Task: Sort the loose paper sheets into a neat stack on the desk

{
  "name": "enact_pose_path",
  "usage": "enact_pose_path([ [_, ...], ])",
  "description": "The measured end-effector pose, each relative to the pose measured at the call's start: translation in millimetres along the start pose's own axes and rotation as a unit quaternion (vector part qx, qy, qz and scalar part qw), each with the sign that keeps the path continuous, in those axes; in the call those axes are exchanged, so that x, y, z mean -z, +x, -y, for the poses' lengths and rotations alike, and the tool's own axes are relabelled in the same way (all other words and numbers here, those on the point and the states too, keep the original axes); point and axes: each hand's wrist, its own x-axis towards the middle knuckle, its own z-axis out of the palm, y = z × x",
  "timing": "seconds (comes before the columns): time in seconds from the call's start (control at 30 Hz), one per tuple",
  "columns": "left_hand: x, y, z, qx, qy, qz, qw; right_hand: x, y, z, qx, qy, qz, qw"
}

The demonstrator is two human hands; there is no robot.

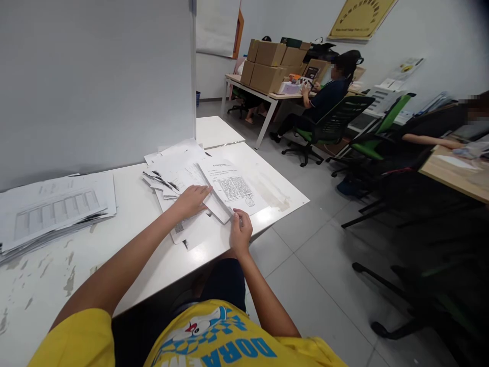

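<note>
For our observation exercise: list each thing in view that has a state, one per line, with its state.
Left hand: flat on the fanned papers.
Right hand: fingers pinching the lower edge of the top sheet.
Top sheet: printed side up, angled across the papers.
Left stack: lying flat, untouched.
Boxes: closed, stacked.

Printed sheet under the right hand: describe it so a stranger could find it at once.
Start at the white table against the grey partition, then the fanned pile of white papers near its right corner. The white printed sheet lies on top at the pile's right; the right hand pinches its near edge. Only it shows a framed text block and round stamp.
</note>
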Motion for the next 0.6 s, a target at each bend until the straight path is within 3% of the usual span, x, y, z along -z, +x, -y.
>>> enact_pose_path([
  [0.13,9.9,-4.8,-12.1,-0.041,0.004,-0.034,0.999,-1.1,-0.7,0.5,0.041,-0.011,0.002,0.999],
  [0.3,19.6,-29.0,-18.2,-0.158,-0.038,-0.101,0.982,-0.2,-8.6,-3.0,0.063,-0.073,-0.048,0.994],
  [0.43,22.1,-57.1,-20.4,-0.189,0.001,-0.107,0.976,16.5,-24.7,-12.1,0.185,-0.097,0.035,0.977],
  [0.6,18.6,-69.5,-22.7,-0.178,0.107,-0.124,0.97,48.4,-40.3,-24.8,0.368,-0.159,0.079,0.913],
])
